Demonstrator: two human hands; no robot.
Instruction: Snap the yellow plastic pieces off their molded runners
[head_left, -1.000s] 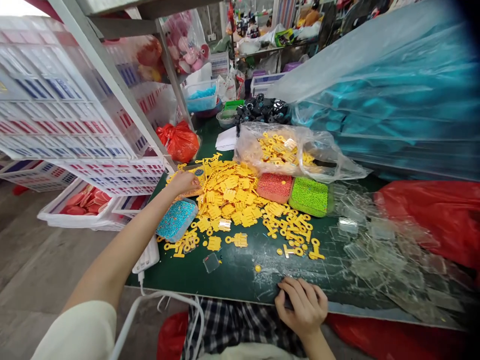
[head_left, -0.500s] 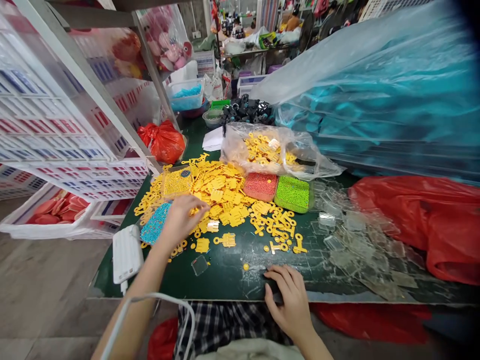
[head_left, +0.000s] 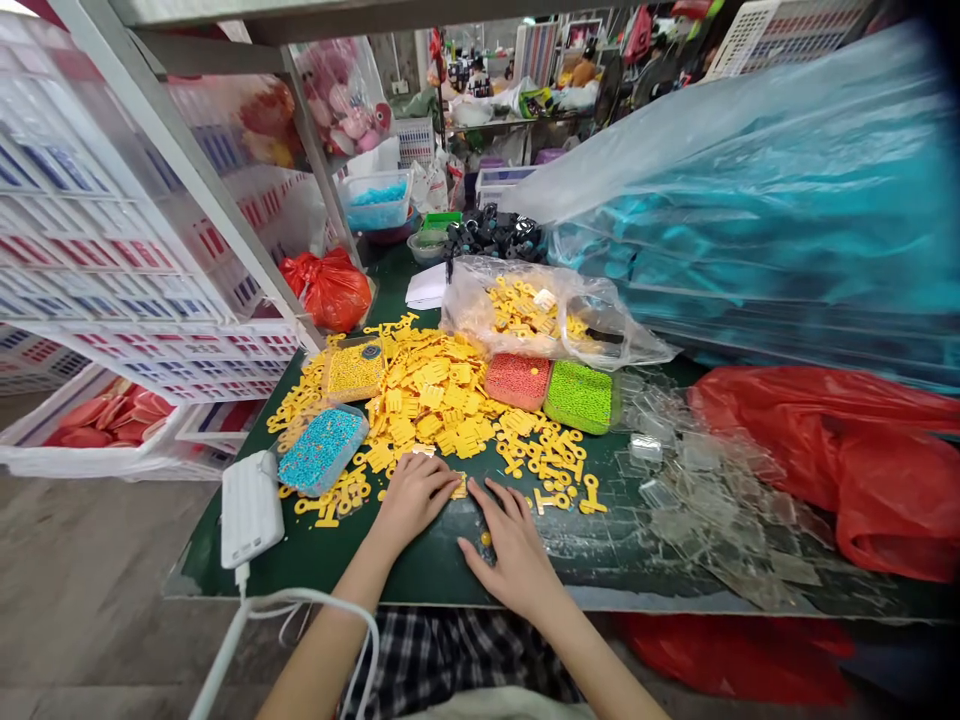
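Note:
My left hand (head_left: 414, 500) rests low over the green table, its fingers bent together with the tips at a small flat yellow plastic piece (head_left: 460, 487). Just right of that piece is my right hand (head_left: 511, 548), fingers apart, the index fingertip close to its edge. Between the right thumb and fingers a small round yellow bead (head_left: 486, 539) lies on the table. Behind both hands spreads a heap of yellow plastic pieces (head_left: 431, 385). A tray of blue beads (head_left: 322, 450) stands left of my left hand. My left palm hides part of the tabletop.
Trays of yellow beads (head_left: 356, 370), red beads (head_left: 517, 380) and green beads (head_left: 579, 396) border the heap. Clear plastic squares (head_left: 697, 490) lie scattered at the right, beside a red bag (head_left: 885, 460). A white power bank (head_left: 252, 510) with a cable sits at the left edge.
My left hand has moved right and nearer from above the blue bead tray to the yellow piece. My right hand has shifted left and slightly forward, beside it.

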